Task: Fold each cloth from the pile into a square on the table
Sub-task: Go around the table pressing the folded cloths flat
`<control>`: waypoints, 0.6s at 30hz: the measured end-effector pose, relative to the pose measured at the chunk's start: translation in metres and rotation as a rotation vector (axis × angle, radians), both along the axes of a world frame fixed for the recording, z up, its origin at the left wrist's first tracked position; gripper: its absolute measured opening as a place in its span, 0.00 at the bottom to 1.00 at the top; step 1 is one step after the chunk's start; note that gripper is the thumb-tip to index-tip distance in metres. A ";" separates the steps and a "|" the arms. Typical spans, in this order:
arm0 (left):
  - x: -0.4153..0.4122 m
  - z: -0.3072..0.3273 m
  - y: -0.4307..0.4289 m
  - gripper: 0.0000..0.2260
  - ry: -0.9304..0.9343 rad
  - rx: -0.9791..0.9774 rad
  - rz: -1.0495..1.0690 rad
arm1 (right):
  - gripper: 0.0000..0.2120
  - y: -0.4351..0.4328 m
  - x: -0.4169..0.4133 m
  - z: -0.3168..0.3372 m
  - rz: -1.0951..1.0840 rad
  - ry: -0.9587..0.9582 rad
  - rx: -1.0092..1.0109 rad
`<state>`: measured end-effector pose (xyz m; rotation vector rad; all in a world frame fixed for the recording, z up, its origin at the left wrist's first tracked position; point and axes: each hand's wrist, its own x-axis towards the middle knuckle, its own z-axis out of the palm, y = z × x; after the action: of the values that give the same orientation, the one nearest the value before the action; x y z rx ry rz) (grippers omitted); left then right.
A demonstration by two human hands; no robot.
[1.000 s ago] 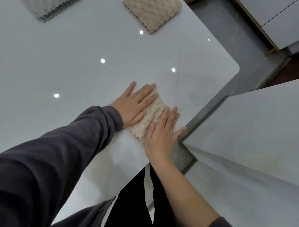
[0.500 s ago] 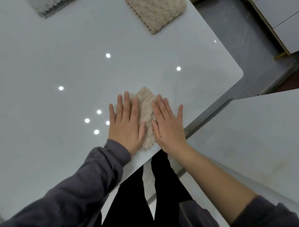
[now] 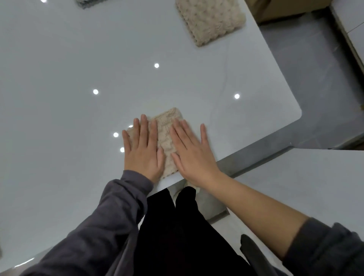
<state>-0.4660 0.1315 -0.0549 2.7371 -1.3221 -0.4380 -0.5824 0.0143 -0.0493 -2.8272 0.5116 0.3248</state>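
Note:
A small beige textured cloth, folded into a compact square, lies on the glossy white table close to its near edge. My left hand presses flat on the cloth's left part, fingers straight. My right hand lies flat on its right part, fingers spread, thumb out on the bare table. Only a strip of cloth between the hands and its far corner show.
A bigger folded beige cloth lies at the far right of the table. A grey cloth pokes in at the top edge. The table's rounded right corner drops to a grey floor. A second white surface stands at right.
One second ago the hands lay slanted on the cloth; both now sit side by side, pointing away from me, and the cloth is squared up under them.

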 end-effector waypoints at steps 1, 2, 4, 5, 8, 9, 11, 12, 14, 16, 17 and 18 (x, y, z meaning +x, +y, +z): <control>-0.001 0.000 -0.001 0.30 -0.013 0.009 0.002 | 0.30 -0.002 -0.001 0.000 0.021 0.007 0.003; -0.001 0.001 -0.001 0.30 -0.025 0.023 0.002 | 0.30 -0.003 0.000 0.002 0.036 0.012 0.011; -0.002 0.006 -0.004 0.30 -0.029 0.060 0.011 | 0.29 -0.008 0.002 0.007 0.034 -0.024 0.049; -0.003 0.011 -0.006 0.30 -0.019 0.072 0.027 | 0.28 -0.012 0.005 0.012 0.024 -0.074 0.086; -0.004 0.028 -0.019 0.31 0.029 0.059 0.108 | 0.23 -0.032 0.012 0.023 0.020 -0.223 0.168; -0.006 0.032 -0.025 0.32 0.044 0.047 0.122 | 0.23 -0.041 0.013 0.024 0.034 -0.224 0.167; -0.007 0.037 -0.040 0.32 0.068 0.025 0.114 | 0.23 -0.060 0.016 0.023 0.041 -0.175 0.157; -0.008 0.038 -0.048 0.32 0.070 0.018 0.100 | 0.24 -0.070 0.018 0.022 0.045 -0.143 0.158; -0.010 0.040 -0.065 0.31 0.064 0.014 0.065 | 0.24 -0.091 0.020 0.021 0.053 -0.082 0.151; -0.011 0.042 -0.084 0.30 0.060 0.016 0.044 | 0.24 -0.113 0.023 0.021 0.059 -0.048 0.124; -0.011 0.043 -0.093 0.31 0.061 0.019 0.031 | 0.24 -0.124 0.025 0.021 0.061 -0.036 0.116; -0.010 0.043 -0.101 0.31 0.063 0.019 0.020 | 0.24 -0.133 0.028 0.022 0.062 -0.024 0.112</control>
<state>-0.4763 0.0301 -0.0116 2.7244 -1.2817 -0.5332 -0.5547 -0.1187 -0.0275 -2.7392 0.3888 0.3205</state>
